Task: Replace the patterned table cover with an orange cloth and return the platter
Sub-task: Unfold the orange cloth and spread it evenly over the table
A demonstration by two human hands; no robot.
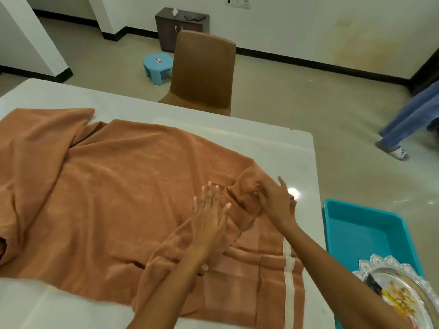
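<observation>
Head view, orange cloth (114,186): lay wrinkled over most of the white table (273,143), with bare tabletop at the far edge, the right edge and the near left corner; a pale stripe ran near its right end.
Left hand (209,217): rested flat on the cloth, fingers spread apart, holding nothing.
Right hand (275,203): pinched closed on a bunched fold of the cloth near the right edge of the table.
Platter (403,290): silver with scalloped rim, carried some food, sat in the near end of the teal tray (361,229), right of the table.
Patterned cover: not seen in this view.
Background: brown chair (204,70) behind the table, blue stool (156,67) on the floor, a person's leg in jeans (411,119) at the right.
</observation>
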